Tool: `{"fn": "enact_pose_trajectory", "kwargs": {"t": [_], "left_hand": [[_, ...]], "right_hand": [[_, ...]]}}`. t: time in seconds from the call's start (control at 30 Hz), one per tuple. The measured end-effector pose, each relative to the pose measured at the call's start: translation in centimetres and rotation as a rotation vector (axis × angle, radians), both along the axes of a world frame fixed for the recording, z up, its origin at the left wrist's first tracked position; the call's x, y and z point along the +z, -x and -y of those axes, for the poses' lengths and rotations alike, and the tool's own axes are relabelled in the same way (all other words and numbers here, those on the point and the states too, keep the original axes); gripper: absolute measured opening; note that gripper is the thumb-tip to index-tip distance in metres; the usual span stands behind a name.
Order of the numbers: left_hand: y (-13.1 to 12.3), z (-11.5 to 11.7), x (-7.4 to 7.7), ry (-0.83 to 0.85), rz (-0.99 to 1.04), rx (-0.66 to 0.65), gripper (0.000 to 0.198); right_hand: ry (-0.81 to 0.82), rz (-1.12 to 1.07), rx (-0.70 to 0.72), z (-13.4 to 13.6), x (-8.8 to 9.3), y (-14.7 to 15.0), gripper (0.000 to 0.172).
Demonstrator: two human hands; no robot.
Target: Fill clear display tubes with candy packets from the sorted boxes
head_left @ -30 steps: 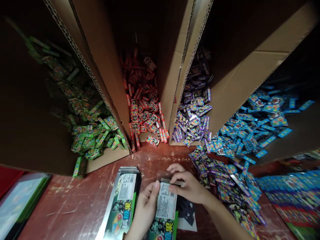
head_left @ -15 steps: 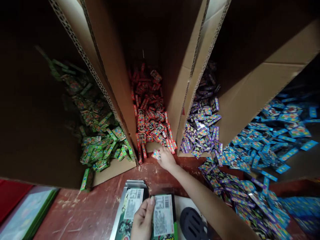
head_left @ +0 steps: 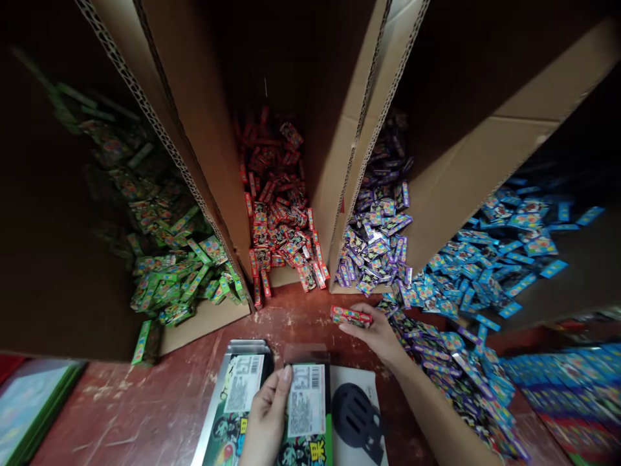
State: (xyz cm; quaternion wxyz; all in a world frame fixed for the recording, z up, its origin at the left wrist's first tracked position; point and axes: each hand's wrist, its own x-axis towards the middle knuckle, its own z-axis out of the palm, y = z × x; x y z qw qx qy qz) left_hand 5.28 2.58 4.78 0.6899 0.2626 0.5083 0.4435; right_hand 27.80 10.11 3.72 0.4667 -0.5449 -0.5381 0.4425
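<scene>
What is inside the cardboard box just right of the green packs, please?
Red packs lie heaped on its floor; anything beneath them or in the darkness behind cannot be seen.

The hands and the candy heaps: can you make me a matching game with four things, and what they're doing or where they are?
Things
1. Left hand
2. Right hand
3. Green heap
4. Red heap

Matches
A. Inside the leftmost carton
B. Holding a small red pack
C. Directly left of the purple heap
D. Holding a flat pack with a white label

Right pairs: 1-D, 2-B, 3-A, 4-C
</scene>
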Motion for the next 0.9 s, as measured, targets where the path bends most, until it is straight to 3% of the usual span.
{"fn": "enact_pose_trajectory", "kwargs": {"t": [0.3, 0.4, 0.53, 0.63, 0.77, 0.9], "left_hand": [[-1.0, 0.1, -1.0, -0.079, -0.012, -0.125, 0.034], [-1.2, 0.1, -1.0, -0.088, -0.032, -0.136, 0.036], [-1.0, 0.3, -0.5, -0.082, -0.019, -0.104, 0.038], [-0.5, 0.4, -0.2, -0.056, -0.023, -0.045, 0.038], [-0.3, 0.3, -0.3, -0.028, -0.027, -0.024, 0.037], [-0.6, 0.0, -0.8, -0.047, 0.018, -0.069, 0.036]], "right_hand": [[-0.099, -0.539, -0.271, 1.9, 1.4, 0.9, 0.022], [-0.134, -0.531, -0.270, 1.5, 1.2, 1.8, 0.024], [-0.188, -0.261, -0.149, 1.2, -0.2, 2.2, 0.033], [-0.130, -0.141, -0.153, 1.6, -1.7, 1.9, 0.037], [0.043, -0.180, -0.151, 2.4, -2.3, 1.3, 0.028], [0.096, -0.454, -0.193, 2.8, -1.4, 0.7, 0.024]]}}
